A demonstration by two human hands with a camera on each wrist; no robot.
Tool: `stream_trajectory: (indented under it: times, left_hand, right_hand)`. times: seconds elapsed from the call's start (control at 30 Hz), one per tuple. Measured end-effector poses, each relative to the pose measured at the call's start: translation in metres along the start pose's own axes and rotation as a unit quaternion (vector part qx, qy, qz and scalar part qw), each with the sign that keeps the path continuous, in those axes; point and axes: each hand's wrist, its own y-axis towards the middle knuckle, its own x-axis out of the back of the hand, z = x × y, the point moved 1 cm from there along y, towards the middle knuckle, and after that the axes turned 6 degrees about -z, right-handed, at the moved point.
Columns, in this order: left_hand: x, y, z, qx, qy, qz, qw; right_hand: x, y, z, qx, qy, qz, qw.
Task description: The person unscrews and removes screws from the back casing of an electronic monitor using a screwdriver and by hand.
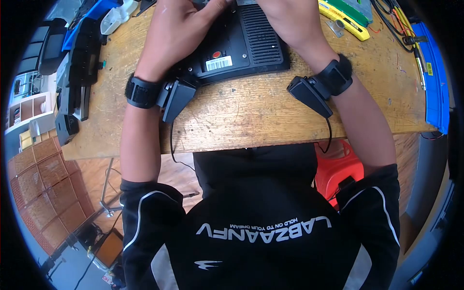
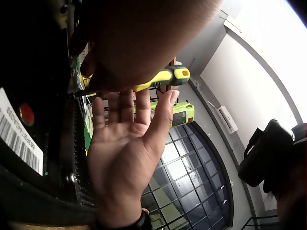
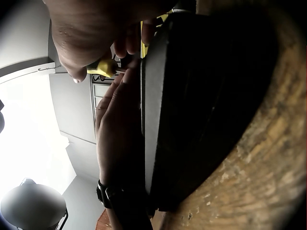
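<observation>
In the head view, we have the black device (image 1: 224,41) lying on the wooden bench (image 1: 217,116), its barcode label (image 1: 219,64), red spot (image 1: 216,54) and vent slots (image 1: 261,36) facing up. Our left hand (image 1: 176,38) reaches over its left part and our right hand (image 1: 292,24) over its right part; the fingertips of both are mostly cut off by the top edge. A yellow cutter (image 1: 343,20) lies on the right, with a blue bin (image 1: 437,82) farther right.

In the left wrist view, a yellow and dark green screwdriver (image 2: 165,77) points its shaft towards the device. Our right hand is spread, palm in sight, its fingers reaching up to the handle. We cannot tell whether our left hand pinches the tool, as it hides its own fingertips.

In the right wrist view, the device stands out as a dark edge above the bench. The handle shows beside our right thumb, and our left fingers extend towards the shaft.
</observation>
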Motion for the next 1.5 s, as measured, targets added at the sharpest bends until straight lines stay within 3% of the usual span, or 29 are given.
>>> stream_trajectory:
  times: [0.13,0.2,0.27,0.4,0.5,0.57,0.8,0.97,1.07,1.4,1.5]
  left_hand:
    - [0.001,0.004,-0.021,0.050,0.011,0.028,0.998]
    - [-0.003,-0.001,0.002,0.052,-0.018,0.011,0.998]
    - [-0.002,-0.001,0.002,0.048,-0.023,0.010,0.999]
    - [-0.001,0.001,-0.019,0.120,0.000,-0.017,0.993]
    - [0.004,-0.003,-0.010,0.124,0.030,-0.033,0.991]
    - [0.003,-0.001,-0.012,0.038,0.011,-0.036,0.999]
    - [0.004,0.002,-0.007,-0.011,0.030,-0.019,0.999]
    - [0.005,-0.003,-0.017,0.105,0.000,0.000,0.995]
    - [0.003,-0.001,-0.023,0.095,-0.002,-0.020,0.995]
    - [0.004,-0.002,0.002,0.063,0.018,-0.052,0.996]
    - [0.006,-0.003,0.008,0.054,0.020,-0.053,0.997]
  right_hand:
    - [0.002,0.004,-0.002,0.011,0.016,-0.008,1.000]
    - [0.003,0.003,0.004,0.014,-0.008,-0.003,1.000]
    - [0.000,0.001,0.016,-0.085,0.002,-0.002,0.996]
    - [0.001,0.002,0.018,-0.114,0.020,0.010,0.993]
    - [0.002,0.001,0.005,-0.038,-0.022,0.006,0.999]
    - [0.004,0.003,0.004,0.020,-0.056,0.010,0.998]
    - [0.001,0.003,0.008,-0.015,-0.044,-0.017,0.999]
    - [0.002,0.001,0.005,-0.006,-0.053,-0.010,0.999]
    - [0.003,0.004,0.013,-0.020,-0.102,0.002,0.995]
    - [0.000,0.003,0.000,0.004,-0.003,0.006,1.000]
    - [0.000,0.001,0.005,0.001,-0.044,0.012,0.999]
